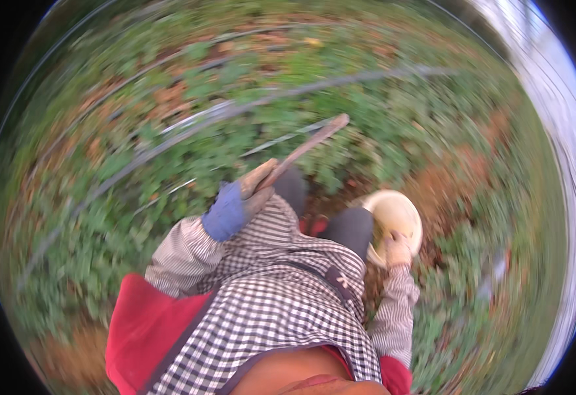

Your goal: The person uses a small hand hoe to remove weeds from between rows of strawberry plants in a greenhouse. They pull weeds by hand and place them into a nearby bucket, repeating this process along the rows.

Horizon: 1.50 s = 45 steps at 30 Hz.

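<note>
My left hand [241, 202], in a blue and brown work glove, is closed around a flat wooden stick or tool handle [315, 143]. The stick slants up and to the right over the leaves; its lower end is hidden in my grip. To the right of my knees, my right hand [398, 251] holds the near rim of a cream plastic bucket [397, 210]. The bucket tilts with its mouth towards me, and its inside looks pale with a few small marks. The fingers on the rim are partly blurred.
Low green plants [362, 133] spread around me, blurred. A long grey pipe or pole [297, 91] crosses ahead, and a thinner rod [288, 138] lies behind the stick. Brown soil [446, 187] shows beside the bucket. Pale plastic sheeting [564, 163] curves along the right side.
</note>
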Motion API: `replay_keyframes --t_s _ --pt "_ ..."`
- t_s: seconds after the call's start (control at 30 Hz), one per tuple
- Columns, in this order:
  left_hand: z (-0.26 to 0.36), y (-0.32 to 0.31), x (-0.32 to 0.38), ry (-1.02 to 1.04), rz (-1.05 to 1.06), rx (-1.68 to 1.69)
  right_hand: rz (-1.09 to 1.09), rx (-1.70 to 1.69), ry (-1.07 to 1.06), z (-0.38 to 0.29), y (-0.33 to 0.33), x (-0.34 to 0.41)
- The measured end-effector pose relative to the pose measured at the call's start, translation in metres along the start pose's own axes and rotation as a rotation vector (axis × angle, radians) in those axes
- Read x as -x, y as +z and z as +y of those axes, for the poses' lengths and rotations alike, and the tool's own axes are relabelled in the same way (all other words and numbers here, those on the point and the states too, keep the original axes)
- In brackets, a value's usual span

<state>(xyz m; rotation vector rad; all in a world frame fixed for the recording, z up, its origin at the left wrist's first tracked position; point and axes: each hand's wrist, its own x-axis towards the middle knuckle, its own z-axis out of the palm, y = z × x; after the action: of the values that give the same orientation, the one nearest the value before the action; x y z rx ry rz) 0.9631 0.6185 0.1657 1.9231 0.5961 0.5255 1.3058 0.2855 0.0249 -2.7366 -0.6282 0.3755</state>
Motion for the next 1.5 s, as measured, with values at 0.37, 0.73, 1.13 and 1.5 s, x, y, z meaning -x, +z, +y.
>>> replay_keyframes --t_s 0.37,0.73,1.13,1.5 --pt "-0.093 -0.125 0.114 -0.434 0.528 -0.432 -0.071 -0.160 -0.137 -0.049 0.049 -0.020" --pt "-0.026 -0.144 0.090 -0.233 0.723 0.436 0.168 -0.482 -0.853 -0.266 -0.051 -0.005" --pt "-0.039 -0.187 0.085 0.179 0.962 1.274 -0.404 -0.243 -1.310 -0.486 -0.022 0.139" --pt "-0.043 -0.195 0.116 0.130 1.047 0.970 -0.086 -0.283 -1.163 -0.510 0.054 0.072"
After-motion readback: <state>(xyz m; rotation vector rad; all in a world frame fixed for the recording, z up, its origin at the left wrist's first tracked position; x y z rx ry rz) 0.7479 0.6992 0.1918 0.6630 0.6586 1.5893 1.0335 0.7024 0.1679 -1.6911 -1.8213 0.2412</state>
